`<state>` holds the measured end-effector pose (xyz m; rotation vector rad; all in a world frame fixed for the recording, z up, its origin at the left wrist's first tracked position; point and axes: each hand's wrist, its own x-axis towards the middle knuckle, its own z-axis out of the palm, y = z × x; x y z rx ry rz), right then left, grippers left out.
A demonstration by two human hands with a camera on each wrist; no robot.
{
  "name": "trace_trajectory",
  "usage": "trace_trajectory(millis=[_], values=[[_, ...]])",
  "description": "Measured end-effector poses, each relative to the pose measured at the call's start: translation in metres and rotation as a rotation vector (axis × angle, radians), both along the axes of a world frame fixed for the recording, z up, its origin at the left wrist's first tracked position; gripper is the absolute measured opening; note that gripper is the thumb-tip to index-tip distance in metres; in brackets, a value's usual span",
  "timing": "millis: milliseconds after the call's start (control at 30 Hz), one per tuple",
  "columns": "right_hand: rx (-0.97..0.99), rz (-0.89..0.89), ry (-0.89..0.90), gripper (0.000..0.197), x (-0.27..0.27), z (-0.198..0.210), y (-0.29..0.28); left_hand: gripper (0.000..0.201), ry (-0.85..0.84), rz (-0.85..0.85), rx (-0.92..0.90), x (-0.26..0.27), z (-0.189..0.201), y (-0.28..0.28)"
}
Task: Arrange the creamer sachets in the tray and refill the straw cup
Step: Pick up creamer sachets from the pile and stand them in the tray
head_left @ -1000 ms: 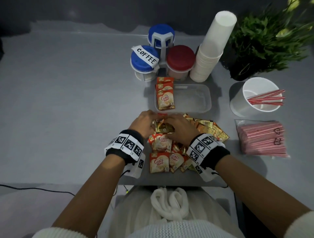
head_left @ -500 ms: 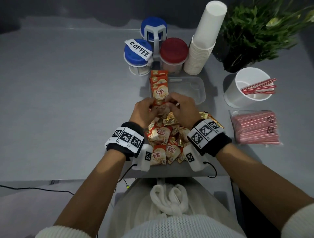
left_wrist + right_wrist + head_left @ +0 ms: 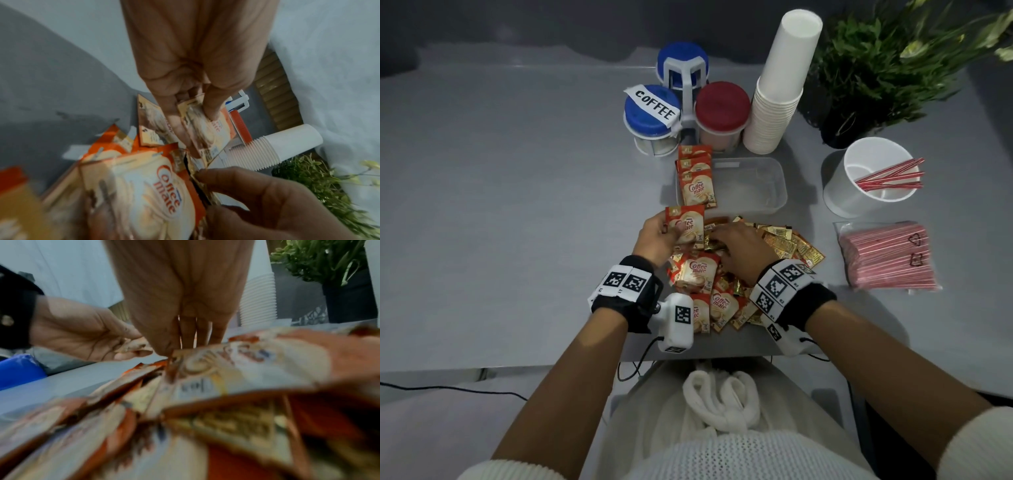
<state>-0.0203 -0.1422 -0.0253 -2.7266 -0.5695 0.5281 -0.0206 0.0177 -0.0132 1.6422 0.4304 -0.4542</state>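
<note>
Here, left hand [image 3: 654, 240] pinches a flat glossy sachet [image 3: 686, 224].

Glossy foil sachets [image 3: 697, 274] lie on a matt grey table [image 3: 517, 205], with a clear plastic tray [image 3: 774, 178] at twelve o'clock and ribbed paper cups [image 3: 774, 116] beyond.

My right hand [image 3: 180, 305] reaches down from the top centre, fingertips [image 3: 164, 348] touching the blurred sachet pile [image 3: 205, 402] filling the lower frame.
</note>
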Motion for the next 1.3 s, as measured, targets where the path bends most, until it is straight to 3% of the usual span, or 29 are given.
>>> trace_trajectory(millis=[100,200,367,533,633,833,1000,1133,1233,1300], values=[[-0.024,-0.009,-0.053,0.022,-0.001,-0.002,0.0,0.023,-0.009,-0.003,-0.009,-0.001,0.001,-0.001],[-0.004,0.017,-0.044,0.02,-0.002,-0.001,-0.002,0.021,-0.024,0.015,-0.029,-0.001,0.002,0.0],[0.21,-0.144,-0.043,0.014,0.008,0.012,-0.009,0.011,-0.046,0.082,0.0,0.0,-0.001,0.0],[0.394,-0.284,-0.127,0.011,0.017,0.034,-0.026,0.025,-0.057,0.139,0.013,0.003,0.001,-0.006],[0.498,-0.303,-0.094,0.011,0.018,0.044,-0.031,0.029,-0.046,0.061,0.042,0.006,0.005,-0.016],[0.5,-0.393,-0.087,0.008,0.014,0.033,-0.032,0.034,0.031,-0.109,-0.071,0.003,0.019,-0.042],[0.558,-0.501,-0.059,0.004,0.012,0.027,-0.035,0.019,0.04,-0.214,-0.151,-0.004,0.019,-0.049],[0.609,-0.554,-0.001,0.008,0.007,0.026,-0.043,0.03,0.017,-0.191,-0.121,-0.007,0.01,-0.057],[0.514,-0.572,0.032,0.01,0.001,0.023,-0.057,0.035,0.012,-0.153,-0.091,-0.006,0.0,-0.057],[0.383,-0.532,0.112,0.026,-0.006,0.02,-0.065,0.036,0.008,-0.134,-0.063,-0.005,-0.006,-0.056]])
